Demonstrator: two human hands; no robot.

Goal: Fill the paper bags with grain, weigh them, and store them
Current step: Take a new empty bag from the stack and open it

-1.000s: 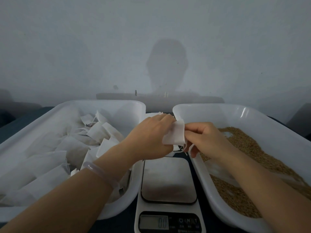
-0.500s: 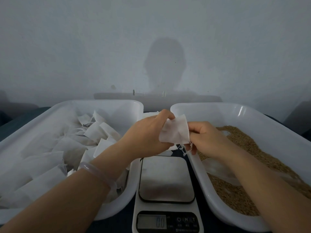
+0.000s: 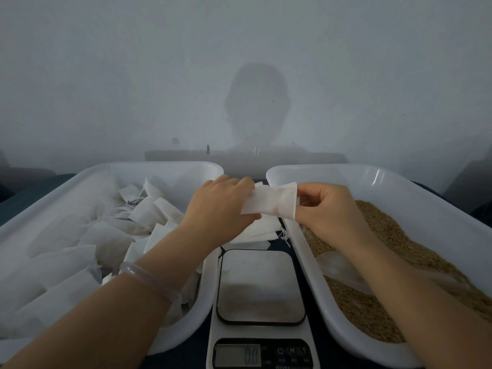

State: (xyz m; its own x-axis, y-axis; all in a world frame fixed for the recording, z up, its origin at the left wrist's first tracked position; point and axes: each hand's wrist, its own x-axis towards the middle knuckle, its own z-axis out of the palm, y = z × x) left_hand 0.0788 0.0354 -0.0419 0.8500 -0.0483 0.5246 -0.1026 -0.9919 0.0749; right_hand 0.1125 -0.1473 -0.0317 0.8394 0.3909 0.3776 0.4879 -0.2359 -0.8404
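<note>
Head view shows me the left hand (image 3: 221, 206) and right hand (image 3: 330, 209) pinching opposite ends of one paper bag (image 3: 269, 201) held up beyond the scale (image 3: 261, 286), right fingertips hidden behind paper, forearm covering some grain (image 3: 394, 235).

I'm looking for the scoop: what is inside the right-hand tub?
Brown grain lies in the right tub, and a translucent scoop rests on it. The right forearm crosses above, hiding part of the scoop and the grain beneath it.

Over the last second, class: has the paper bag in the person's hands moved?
Yes. The paper bag, pinched between left hand and right hand, has spread sideways; its right end now reaches further over the grain tray's rim.
</note>
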